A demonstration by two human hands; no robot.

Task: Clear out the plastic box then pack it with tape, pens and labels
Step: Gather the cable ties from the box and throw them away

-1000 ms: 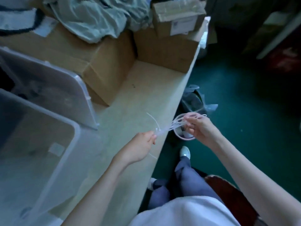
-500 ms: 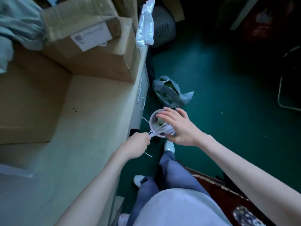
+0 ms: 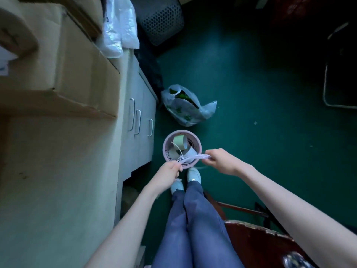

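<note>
- Left hand (image 3: 168,174), lower centre of frame: fingers curled, pinching one end of a bundle of white cable ties (image 3: 190,158). A loose tie tail sticks out just below the fist.
- Right hand (image 3: 222,161), right of centre: fingers curled around the other end of the same bundle. The ties span the gap between the two hands, roughly level.
- Pink basket (image 3: 167,156), round with a perforated wall, stands on the floor directly beneath and just above the hands in the frame; the tie bundle crosses over its near rim.
- Inside the basket: a pale green tape roll (image 3: 179,142) lying tilted toward the far side, and a grey tape roll (image 3: 190,152) nearer the hands, partly hidden by the ties. Other contents too dark to identify.
- Below the hands: legs in blue trousers (image 3: 193,225) and light shoes (image 3: 194,175), the toes just beside the basket.
- Plastic box not in view.
- Left half of frame: pale surface (image 3: 58,180) with cupboard doors and metal handles (image 3: 137,121) on its edge facing the floor.
- Upper left: cardboard boxes (image 3: 77,64) on the surface; a white plastic bag (image 3: 119,26) just beyond them.
- Centre, above the basket: a translucent bag (image 3: 185,109) with green contents on the green floor (image 3: 260,93).
- Top centre: a dark perforated bin (image 3: 162,18).
- Lower right: a dark red wooden chair (image 3: 257,242).
</note>
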